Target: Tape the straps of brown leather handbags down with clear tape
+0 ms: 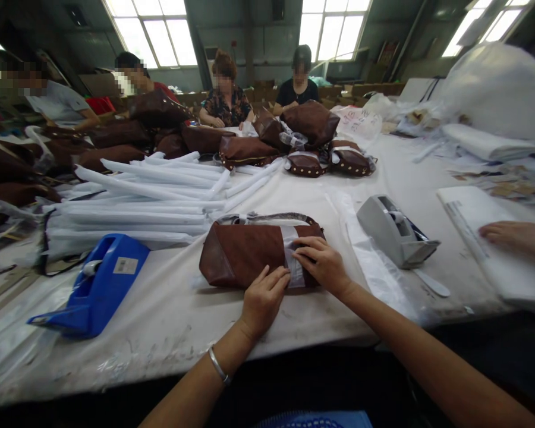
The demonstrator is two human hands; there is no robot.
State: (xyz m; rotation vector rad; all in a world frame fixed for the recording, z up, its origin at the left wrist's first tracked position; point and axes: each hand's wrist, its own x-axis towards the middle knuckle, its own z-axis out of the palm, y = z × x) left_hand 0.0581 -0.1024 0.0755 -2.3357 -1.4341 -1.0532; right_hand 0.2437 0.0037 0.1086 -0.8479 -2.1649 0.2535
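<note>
A brown handbag (pixel 245 252) lies on the cloth-covered table in front of me, its strap along the far side. A pale, see-through wrapping strip (pixel 296 274) goes around it right of the middle. My left hand (pixel 264 300) rests on the bag's near edge beside the strip, fingers stretched out and thumb apart. With bent fingers, my right hand (pixel 323 264) grips at the strip on top of the bag; its fingertips are partly hidden. A silver bangle (pixel 218 364) circles my left wrist.
A blue tape dispenser (pixel 111 285) stands left, a grey one (pixel 395 232) right. White wrapped rolls (pixel 160 184) and brown bags (pixel 249 151) lie beyond. Another person's hand (pixel 512 238) rests on white sheets (pixel 477 238) at right. Several people sit across the table.
</note>
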